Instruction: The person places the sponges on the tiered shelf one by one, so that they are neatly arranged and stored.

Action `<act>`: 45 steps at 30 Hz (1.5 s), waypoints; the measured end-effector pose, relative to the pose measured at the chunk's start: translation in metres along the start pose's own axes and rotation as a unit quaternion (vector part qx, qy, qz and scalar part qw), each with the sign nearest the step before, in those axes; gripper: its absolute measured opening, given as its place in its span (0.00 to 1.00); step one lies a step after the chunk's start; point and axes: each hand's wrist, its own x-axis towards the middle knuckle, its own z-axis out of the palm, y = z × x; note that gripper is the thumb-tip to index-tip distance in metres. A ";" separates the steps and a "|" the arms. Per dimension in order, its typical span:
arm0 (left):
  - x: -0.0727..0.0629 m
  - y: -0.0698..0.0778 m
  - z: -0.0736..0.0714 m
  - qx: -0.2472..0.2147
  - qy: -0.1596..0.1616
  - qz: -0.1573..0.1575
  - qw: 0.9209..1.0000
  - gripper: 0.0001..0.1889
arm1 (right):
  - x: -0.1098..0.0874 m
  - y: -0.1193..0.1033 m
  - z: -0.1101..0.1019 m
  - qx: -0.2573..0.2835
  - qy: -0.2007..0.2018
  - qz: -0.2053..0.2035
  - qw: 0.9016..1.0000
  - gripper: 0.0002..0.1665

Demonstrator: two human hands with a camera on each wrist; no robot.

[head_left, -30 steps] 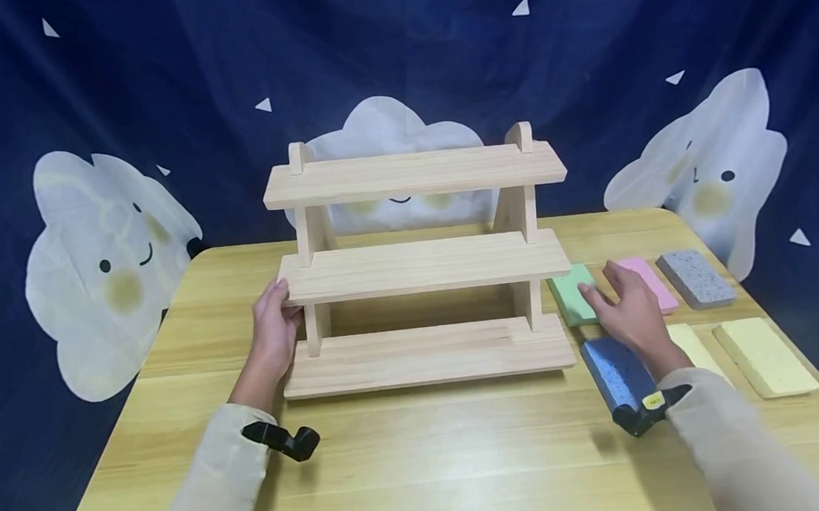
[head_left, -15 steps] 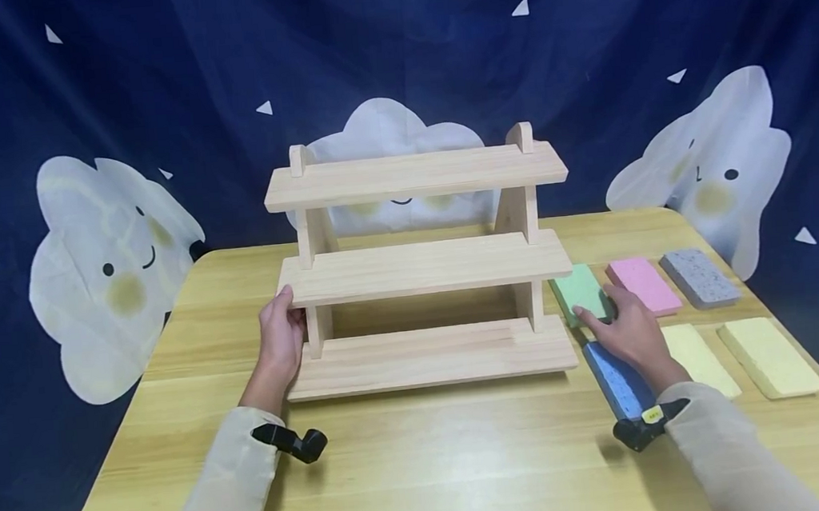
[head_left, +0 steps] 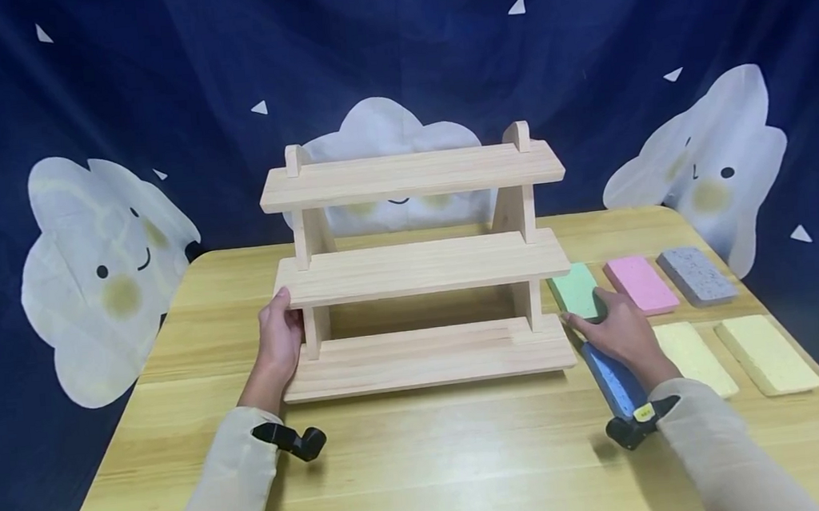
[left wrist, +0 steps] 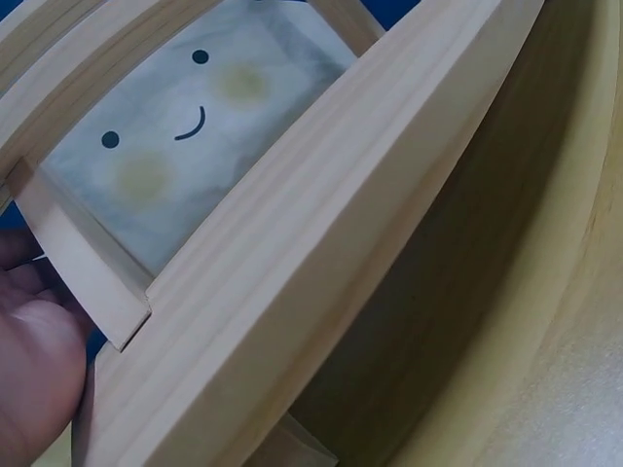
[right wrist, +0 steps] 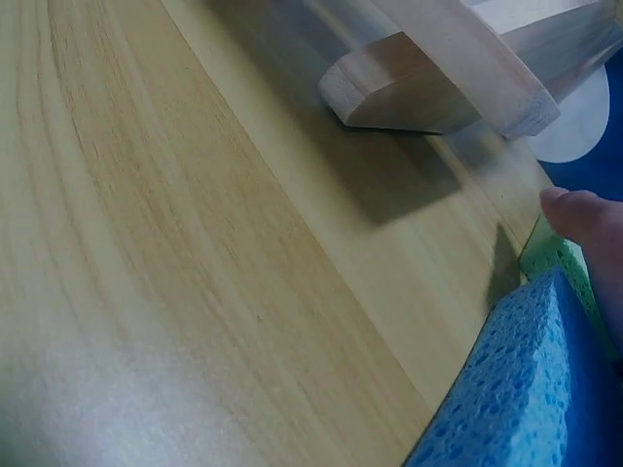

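Observation:
A three-tier wooden display shelf (head_left: 421, 267) stands on the table. My left hand (head_left: 279, 342) grips the left end of its middle tier, thumb on the board's edge; in the left wrist view the fingers pass behind the upright (left wrist: 83, 253). Right of the shelf, my right hand (head_left: 623, 335) straddles the near end of a green sponge (head_left: 574, 289), thumb at its left corner and fingers at its right edge. A blue sponge (head_left: 613, 380) lies just nearer, partly under this hand. In the right wrist view the thumb (right wrist: 576, 216) shows over the green sponge.
A pink sponge (head_left: 641, 284) and a grey speckled sponge (head_left: 698, 274) lie to the right of the green one. Two pale yellow sponges (head_left: 767, 354) are in the nearer row. A dark blue curtain (head_left: 392, 40) with cloud prints hangs behind the table (head_left: 425, 455).
My right hand has come down from above onto the green sponge's near end, its thumb shifting left to the corner. The left hand has slid slightly down at the shelf's end.

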 end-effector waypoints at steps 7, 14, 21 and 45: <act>-0.001 0.001 -0.003 0.016 -0.020 0.002 1.000 0.29 | 0.004 0.000 0.002 -0.003 0.010 -0.013 1.000 0.53; -0.002 0.001 -0.006 0.013 -0.023 -0.007 1.000 0.29 | 0.006 -0.004 -0.001 -0.005 -0.027 0.018 0.999 0.50; -0.002 0.002 -0.008 0.015 -0.031 0.003 0.999 0.29 | 0.005 -0.002 -0.008 0.013 -0.031 0.023 0.999 0.49; -0.001 0.004 -0.006 0.004 -0.022 0.001 1.000 0.28 | -0.007 0.029 -0.090 0.050 -0.062 -0.031 0.996 0.49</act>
